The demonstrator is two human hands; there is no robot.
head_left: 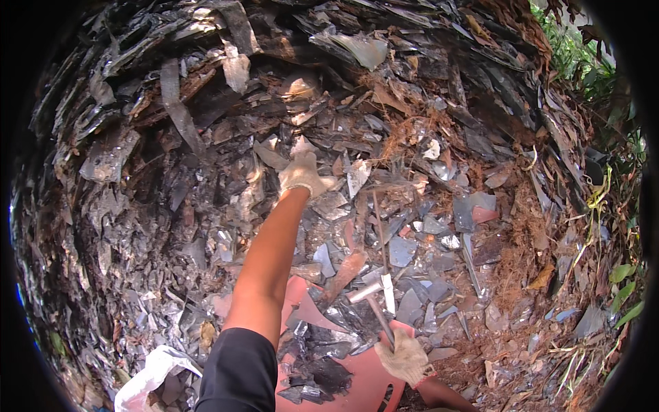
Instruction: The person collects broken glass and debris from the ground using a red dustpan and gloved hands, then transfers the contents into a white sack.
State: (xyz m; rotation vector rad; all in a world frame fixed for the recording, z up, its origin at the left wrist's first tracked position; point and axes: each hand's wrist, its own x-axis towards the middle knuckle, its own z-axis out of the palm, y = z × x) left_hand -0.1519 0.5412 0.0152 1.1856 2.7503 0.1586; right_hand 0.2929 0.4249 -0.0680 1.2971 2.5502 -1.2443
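Note:
My left hand (304, 173), in a dusty pale work glove, reaches far forward onto a heap of broken flat shards (329, 204). Its thumb points away to the right, and the fingers touch or nearly touch the pieces ahead; they look open. Lower right, my gloved right hand (403, 357) is closed around the handle of a hammer (381, 319), whose pale metal head points up and left. Below both hands lies a red plastic scoop-like piece (364, 364) with a slot near its edge. Dark shards (319, 378) are piled on it.
A thin rod (379, 230) stands among shards beyond the hammer. Layered sharp-edged shards (75, 103) bank up around the far and left sides. A white sack (154, 374) with pieces inside is at lower left. Green plants (621, 295) and brown fibrous roots (518, 264) line the right.

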